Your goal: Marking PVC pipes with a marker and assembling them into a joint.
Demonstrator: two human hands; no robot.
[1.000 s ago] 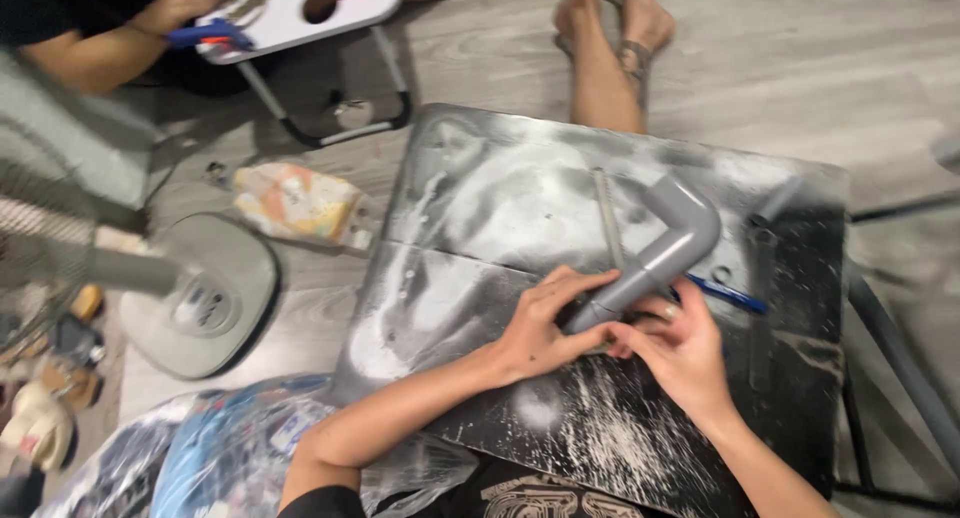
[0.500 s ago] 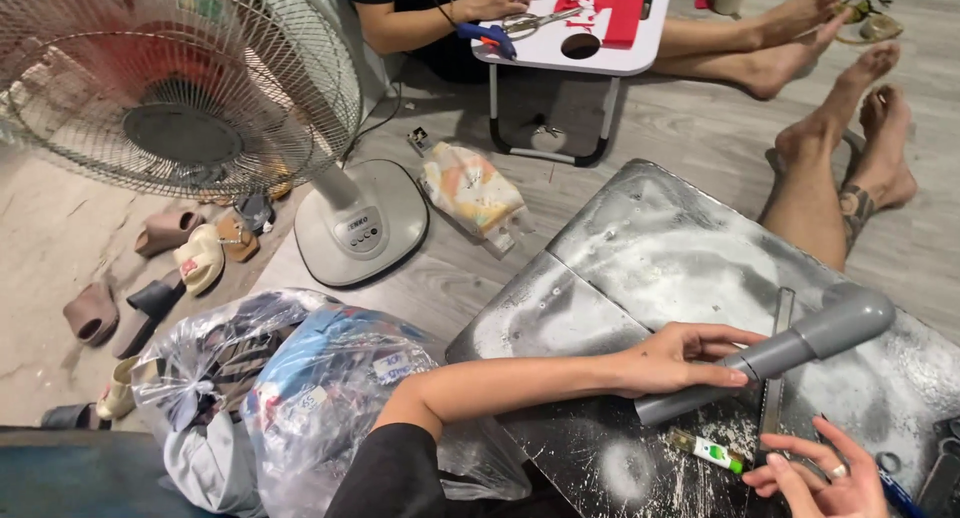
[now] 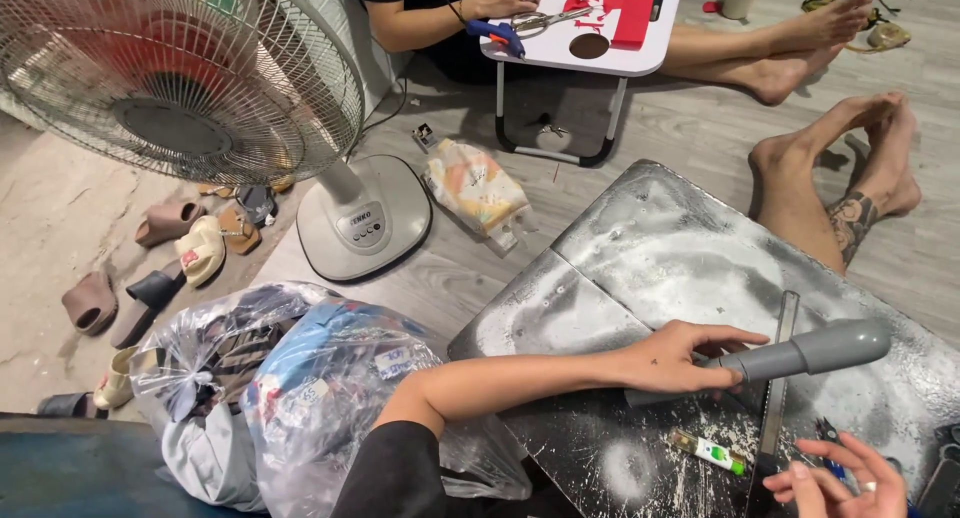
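My left hand [image 3: 683, 356] grips a grey plastic pipe [image 3: 810, 352] that lies across a dark, dust-streaked board [image 3: 600, 288] on the floor. A long metal ruler [image 3: 779, 363] runs under the pipe. My right hand [image 3: 838, 478] hovers at the bottom right edge with fingers loosely spread, close to a blue pen [image 3: 830, 448]. A small green-and-white tube [image 3: 708, 451] lies on the board between my two hands.
A standing fan [image 3: 190, 88] with a grey base [image 3: 363, 218] is at the left. Clear plastic bags [image 3: 300, 388] of clothes sit near my left elbow, with sandals [image 3: 165, 248] beyond them. Another person sits behind a small white table [image 3: 590, 28]; bare legs [image 3: 830, 178] rest by the board.
The view swung left and up, bringing in the fan and bags. My right hand came off the pipe and dropped to the bottom right. My left hand stays on the pipe.
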